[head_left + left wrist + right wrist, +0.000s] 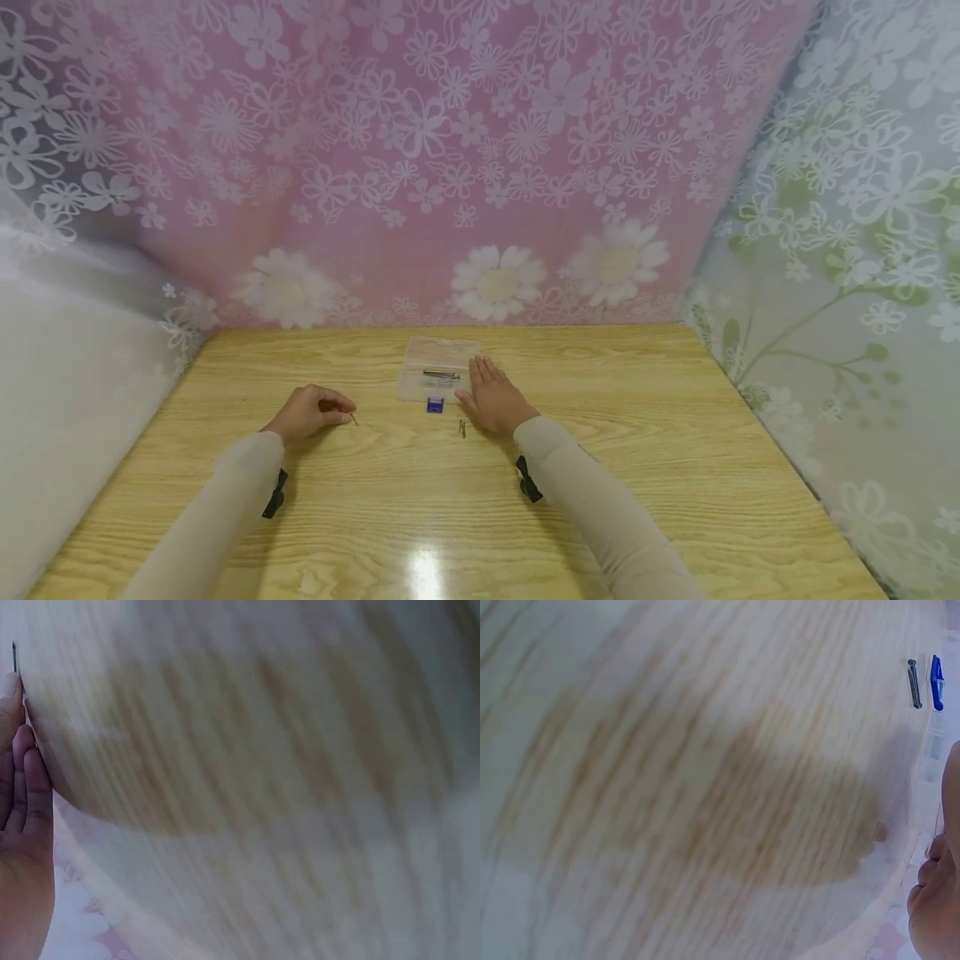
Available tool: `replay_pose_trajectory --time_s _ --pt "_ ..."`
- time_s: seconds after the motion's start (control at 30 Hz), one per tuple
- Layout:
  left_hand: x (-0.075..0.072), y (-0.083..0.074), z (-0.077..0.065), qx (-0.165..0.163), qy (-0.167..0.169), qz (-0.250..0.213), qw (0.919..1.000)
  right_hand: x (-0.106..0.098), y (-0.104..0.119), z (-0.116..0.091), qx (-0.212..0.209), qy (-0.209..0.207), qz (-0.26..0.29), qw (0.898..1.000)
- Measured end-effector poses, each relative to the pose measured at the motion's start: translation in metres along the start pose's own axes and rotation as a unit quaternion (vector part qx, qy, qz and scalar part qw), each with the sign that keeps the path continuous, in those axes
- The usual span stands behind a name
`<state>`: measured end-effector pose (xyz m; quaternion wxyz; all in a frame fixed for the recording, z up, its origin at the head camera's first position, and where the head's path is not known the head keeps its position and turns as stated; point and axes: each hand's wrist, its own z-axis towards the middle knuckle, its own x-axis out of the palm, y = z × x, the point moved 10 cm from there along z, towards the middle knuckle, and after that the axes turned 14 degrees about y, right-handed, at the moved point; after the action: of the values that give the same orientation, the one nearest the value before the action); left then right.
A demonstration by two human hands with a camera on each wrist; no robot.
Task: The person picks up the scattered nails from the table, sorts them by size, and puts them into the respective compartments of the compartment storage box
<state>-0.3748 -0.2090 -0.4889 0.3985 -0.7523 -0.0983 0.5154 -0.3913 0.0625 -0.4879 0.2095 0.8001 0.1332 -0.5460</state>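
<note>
Between thumb and fingertips, my left hand (307, 412) pinches a small thin nail (355, 419); its pointed tip shows at the left edge of the left wrist view. The right hand (495, 400) rests palm down, fingers straight, against the right side of an open clear plastic box (411, 350). Several long nails (441, 374) lie in that box. In front of it sits a blue plastic piece (435, 406), seen also in the right wrist view. A couple of short nails (462, 429) lie on the table just left of the right hand.
The wood-grain table (405, 508) ends at a pink flowered curtain (420, 208) at the back. Pale flowered cloth (847, 333) hangs along the right side, and a whitish cloth (67, 358) borders the left.
</note>
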Motion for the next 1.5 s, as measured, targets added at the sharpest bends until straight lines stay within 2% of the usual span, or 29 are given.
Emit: replay_pose_trajectory --time_s 0.13,0.33,0.63,0.9,1.17,1.3,1.5 --pt "0.000 -0.004 -0.001 0.000 -0.010 0.005 0.9999 0.001 -0.002 0.001 0.005 0.002 0.001 1.000" --pt "0.002 -0.008 0.002 0.008 -0.005 0.008 0.9999 0.006 -0.006 0.003 0.013 0.015 0.003 1.000" --pt "0.003 -0.003 0.007 0.003 0.004 0.007 1.0000 0.006 -0.006 0.002 0.008 0.013 0.009 1.000" --pt "0.007 -0.002 0.006 0.011 0.005 0.029 0.9995 0.007 -0.005 0.002 0.005 0.011 0.007 1.000" --pt "0.005 -0.005 0.007 -0.009 0.000 0.018 0.9998 0.007 -0.005 0.002 0.003 0.011 0.000 1.000" --pt "0.001 -0.013 0.011 -0.006 -0.010 0.010 0.9999 0.005 -0.004 0.001 -0.001 0.008 -0.005 1.000" --pt "-0.003 -0.039 0.024 0.004 -0.032 -0.007 0.9995 0.004 -0.003 0.002 0.002 0.007 -0.006 1.000"
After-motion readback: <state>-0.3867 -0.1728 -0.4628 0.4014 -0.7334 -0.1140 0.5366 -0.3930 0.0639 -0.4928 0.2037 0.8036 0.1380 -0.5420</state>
